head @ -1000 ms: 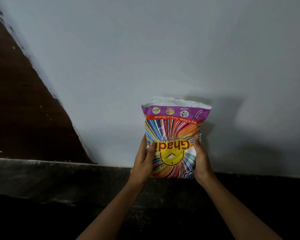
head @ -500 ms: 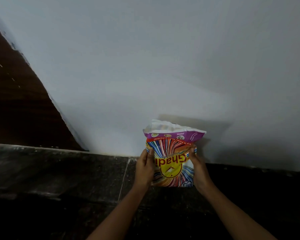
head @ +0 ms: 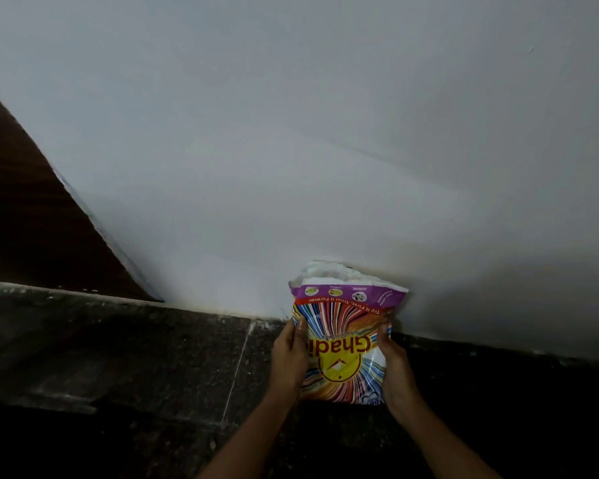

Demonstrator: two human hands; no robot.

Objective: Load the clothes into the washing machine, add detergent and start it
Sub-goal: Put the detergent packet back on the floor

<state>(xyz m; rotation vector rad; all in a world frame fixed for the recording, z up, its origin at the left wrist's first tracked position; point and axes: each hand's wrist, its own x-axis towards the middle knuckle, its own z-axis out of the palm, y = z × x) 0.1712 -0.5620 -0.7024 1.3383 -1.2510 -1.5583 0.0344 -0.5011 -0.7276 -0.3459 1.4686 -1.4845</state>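
Both hands clasp the detergent bag (head: 346, 344) from its sides. The left hand (head: 289, 357) wraps one edge with its fingers (head: 300, 326) curled onto the printed face. The right hand (head: 395, 368) grips the opposite edge, its fingers (head: 382, 331) pinching a crease into the plastic. The bag stands between the two sets of fingers on the dark stone bench (head: 118, 357), with its base just below them, toward the wearer. Its crumpled open mouth is above them, against or very close to the white wall (head: 291, 133) (actual contact is not clear). A two-sided hold like this probably keeps a soft, opened packet from slumping and spilling powder. Neither washing machine nor clothes are in view, so progress on the task cannot be judged.

The print faces the camera upside down. Between the fingers runs the red "Ghadi" name over a yellow emblem. Level with the fingertips is a small line that seems to read "DETERGENT POWDER". Above them are a red band, "Try it First, Trust it Forever", and a purple strip with "JASMINE" beside small round pictures. Far left of the fingers, a dark brown panel (head: 21, 219) meets the wall
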